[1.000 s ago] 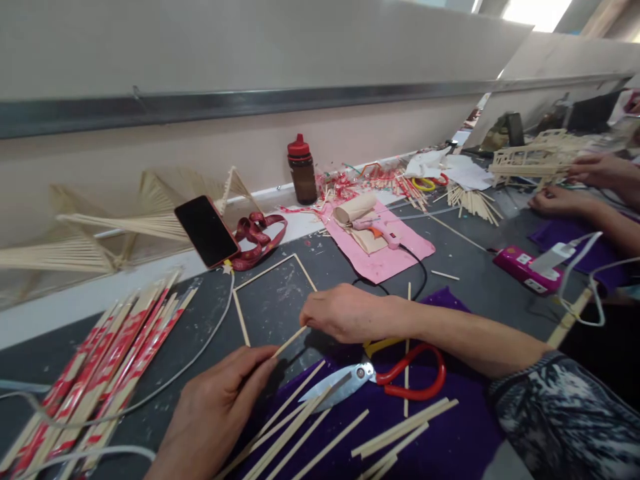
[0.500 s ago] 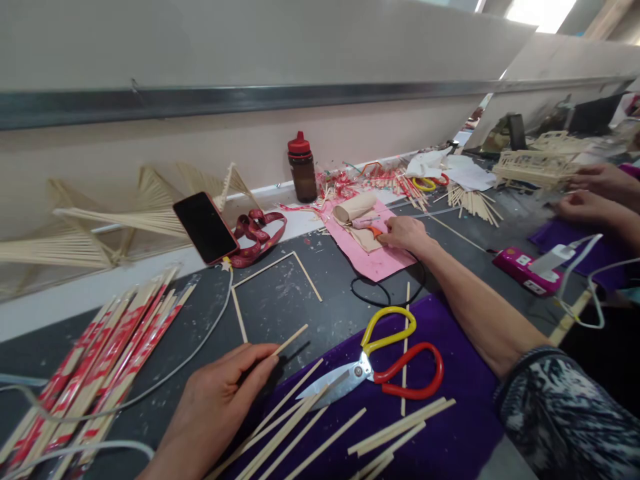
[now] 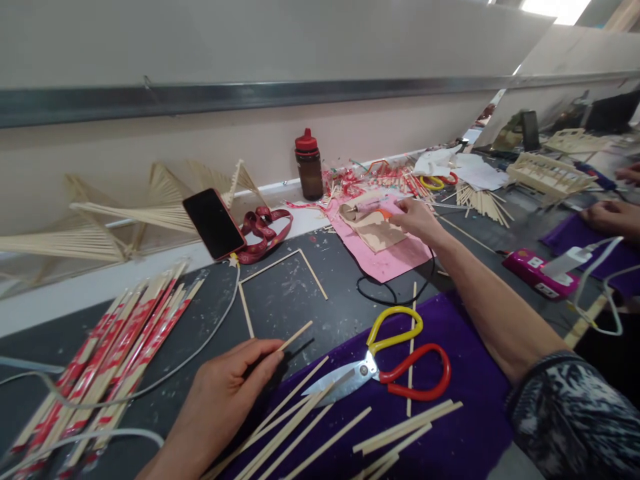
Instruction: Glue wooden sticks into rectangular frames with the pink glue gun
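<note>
My left hand pinches a short wooden stick between thumb and fingertips, its tip pointing up and right. My right hand is wrapped around a hot glue gun with an orange trigger, over the pink sheet and a piece of brown cardboard. Its black cord loops on the table. Ahead of my left hand, thin sticks form a three-sided frame, open toward me. Scissors with one yellow and one red handle lie on a purple cloth, among loose sticks.
Wrapped bundles of sticks lie at left, crossed by a white cable. A phone leans against a stick structure. Behind stands a bottle. A magenta power strip and another person's hand are at right.
My right hand has raised the glue gun slightly off the cardboard. My left hand keeps the stick in nearly the same place. The view has shifted a little, and the other person's hands have moved apart.
</note>
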`<action>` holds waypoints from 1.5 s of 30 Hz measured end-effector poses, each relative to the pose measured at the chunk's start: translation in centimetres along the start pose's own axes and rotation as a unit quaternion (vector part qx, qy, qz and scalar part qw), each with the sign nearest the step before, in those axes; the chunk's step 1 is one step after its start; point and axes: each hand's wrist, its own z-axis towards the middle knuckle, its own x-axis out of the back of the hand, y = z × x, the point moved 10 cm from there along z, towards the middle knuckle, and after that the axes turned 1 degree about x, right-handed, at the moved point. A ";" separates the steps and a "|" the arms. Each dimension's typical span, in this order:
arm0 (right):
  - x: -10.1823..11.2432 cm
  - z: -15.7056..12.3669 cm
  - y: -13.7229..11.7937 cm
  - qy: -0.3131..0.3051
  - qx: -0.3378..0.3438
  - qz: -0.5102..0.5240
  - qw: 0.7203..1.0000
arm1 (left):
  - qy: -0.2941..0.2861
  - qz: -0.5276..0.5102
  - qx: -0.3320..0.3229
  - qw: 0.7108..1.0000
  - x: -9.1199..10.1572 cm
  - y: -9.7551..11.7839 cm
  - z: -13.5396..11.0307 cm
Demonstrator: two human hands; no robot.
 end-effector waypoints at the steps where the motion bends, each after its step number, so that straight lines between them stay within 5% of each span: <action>1: 0.5 -0.2 -0.8 0.024 0.023 0.035 0.999 | -0.007 -0.005 0.011 1.000 -0.1 -0.2 0.0; 4: 1.6 -1.1 -3.2 0.076 0.085 0.175 0.978 | -0.023 -0.020 0.037 0.999 -0.3 -0.4 0.0; 8: 1.3 -2.2 -5.7 0.051 0.117 0.347 0.929 | -0.021 -0.023 0.021 0.999 0.0 0.3 0.1; 14: -2.5 -4.3 -9.0 -0.118 0.102 0.465 0.871 | -0.001 -0.034 0.004 0.999 0.7 0.8 0.1; 19: -6.3 -7.8 -11.9 -0.295 0.134 0.423 0.846 | 0.009 -0.031 0.005 0.999 0.9 0.6 0.1; 26: -9.1 -11.0 -13.4 -0.407 0.144 0.369 0.823 | 0.019 0.002 0.001 1.000 1.3 0.6 0.1; 45: -9.8 -11.5 -13.3 -0.403 0.163 0.315 0.844 | 0.042 0.078 -0.016 0.996 1.3 0.5 0.0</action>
